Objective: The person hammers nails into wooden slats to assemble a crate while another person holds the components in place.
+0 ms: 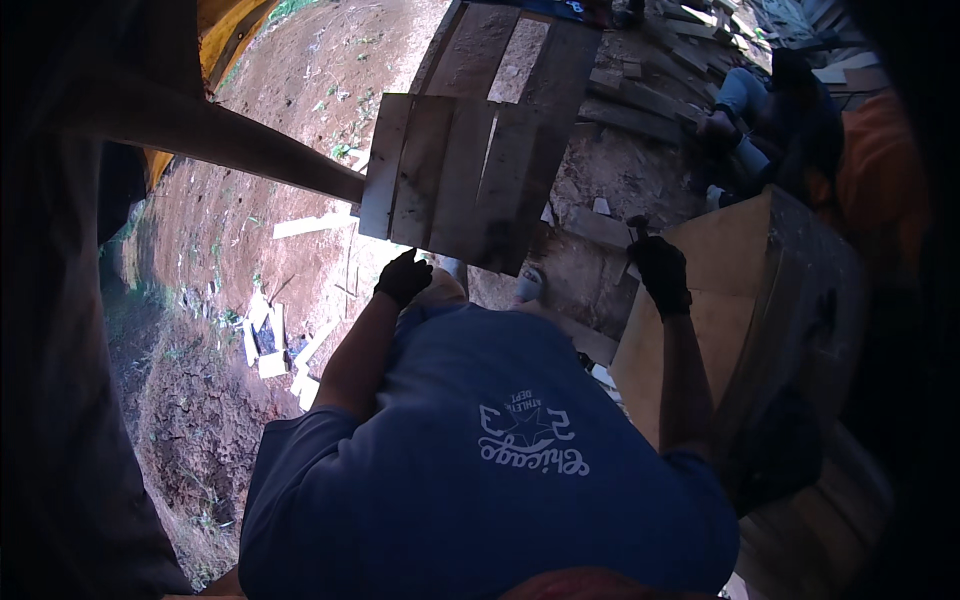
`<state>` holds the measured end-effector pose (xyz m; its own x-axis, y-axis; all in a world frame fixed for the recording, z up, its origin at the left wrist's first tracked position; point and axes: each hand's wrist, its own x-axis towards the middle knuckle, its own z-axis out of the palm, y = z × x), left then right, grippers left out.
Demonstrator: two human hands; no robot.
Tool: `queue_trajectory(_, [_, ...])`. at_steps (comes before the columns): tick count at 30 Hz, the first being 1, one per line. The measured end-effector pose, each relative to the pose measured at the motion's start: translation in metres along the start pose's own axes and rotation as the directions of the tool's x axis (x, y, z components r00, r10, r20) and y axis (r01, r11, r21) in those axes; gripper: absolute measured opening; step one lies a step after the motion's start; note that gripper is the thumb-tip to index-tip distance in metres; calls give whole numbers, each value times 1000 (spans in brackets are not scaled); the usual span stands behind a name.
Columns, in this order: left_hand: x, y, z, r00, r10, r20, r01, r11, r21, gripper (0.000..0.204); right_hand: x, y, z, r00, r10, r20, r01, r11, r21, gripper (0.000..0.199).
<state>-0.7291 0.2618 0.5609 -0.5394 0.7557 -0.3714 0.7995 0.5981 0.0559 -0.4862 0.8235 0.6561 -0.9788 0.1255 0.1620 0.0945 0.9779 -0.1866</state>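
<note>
In the head view the plank panel (455, 170) stands tilted over red earth. The gloved left hand (403, 277) is curled just under its lower edge and the right hand (660, 272), below-right of it, is curled at a plywood box (790, 300); I cannot tell whether either hand grips. Steadying the panel probably needs a firm hold low on that edge. No packages or signs show, only a white emblem on the blue shirt (480, 470) below the panel.

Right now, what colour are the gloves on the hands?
Black, on both left hand and right hand; head view.

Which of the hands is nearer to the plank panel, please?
Left. The left hand is at the plank panel's lower edge, seemingly touching it; the right hand is off to its right, over the plywood box.
</note>
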Motion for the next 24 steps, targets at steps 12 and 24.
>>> queue_trajectory(12, [68,51,-18,892,-183,414,22,-896,-443,27,-39,-51,-6,900,414,135,-435,848,303,15])
queue_trajectory(24, [73,72,3,822,-567,47,212,227,-951,61,-123,-148,-56,744,534,402,-613,785,93,20])
